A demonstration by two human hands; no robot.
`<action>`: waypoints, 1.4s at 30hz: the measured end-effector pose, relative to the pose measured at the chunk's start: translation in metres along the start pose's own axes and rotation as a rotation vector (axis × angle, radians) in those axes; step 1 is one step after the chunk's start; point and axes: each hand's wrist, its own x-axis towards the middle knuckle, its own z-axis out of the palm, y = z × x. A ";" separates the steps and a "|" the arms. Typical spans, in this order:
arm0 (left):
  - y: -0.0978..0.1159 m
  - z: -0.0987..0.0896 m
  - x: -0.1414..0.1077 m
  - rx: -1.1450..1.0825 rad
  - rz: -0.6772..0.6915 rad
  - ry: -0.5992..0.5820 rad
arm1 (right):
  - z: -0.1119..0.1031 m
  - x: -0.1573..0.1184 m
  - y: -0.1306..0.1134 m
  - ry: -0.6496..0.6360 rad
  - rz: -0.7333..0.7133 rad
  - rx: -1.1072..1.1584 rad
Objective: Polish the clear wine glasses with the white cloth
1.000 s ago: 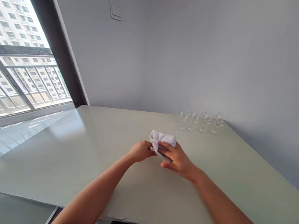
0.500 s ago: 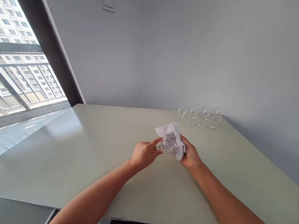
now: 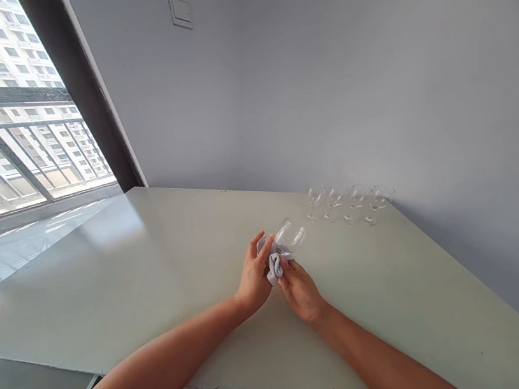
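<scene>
A clear stemmed glass (image 3: 289, 235) is held tilted above the table, its bowl pointing up and to the right. Bunched around its lower part is a white cloth (image 3: 274, 268). My left hand (image 3: 255, 275) has its fingers closed around the foot end of the glass, with cloth between. On the other side, my right hand (image 3: 300, 288) pinches the cloth just below the bowl. The stem and foot are mostly hidden by the cloth and fingers.
Several clear stemmed glasses (image 3: 354, 199) stand upright near the wall at the back right of the pale table (image 3: 175, 251). A wall switch (image 3: 181, 10) is above. The window (image 3: 15, 139) is at the left, and a dark gap shows below the front edge.
The cloth has moved from around the bowl down to the stem end, leaving the bowl bare. My right hand has shifted left and lower. My left hand has come round the foot end.
</scene>
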 end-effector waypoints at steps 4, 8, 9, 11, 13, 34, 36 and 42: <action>0.007 0.000 0.003 -0.362 -0.172 -0.110 | -0.011 0.005 -0.013 0.037 0.056 0.038; 0.016 -0.008 0.010 -0.700 -0.361 -0.200 | -0.014 0.002 -0.021 -0.050 0.178 0.117; 0.018 -0.010 0.011 -0.760 -0.409 -0.245 | -0.013 0.000 -0.021 -0.100 0.218 0.107; 0.020 -0.014 0.013 -0.857 -0.497 -0.328 | -0.009 -0.004 -0.019 -0.181 0.291 0.072; 0.020 -0.018 0.016 -0.913 -0.539 -0.329 | -0.006 -0.006 -0.019 -0.214 0.336 0.033; -0.002 -0.041 0.043 -0.969 -0.737 0.045 | -0.023 -0.005 -0.038 -0.028 -0.457 -0.786; 0.001 -0.038 0.039 -1.003 -0.828 -0.111 | -0.016 -0.012 -0.036 -0.276 -0.580 -1.099; 0.015 -0.032 0.031 -0.979 -0.748 -0.293 | -0.008 -0.015 -0.030 -0.297 -0.573 -1.149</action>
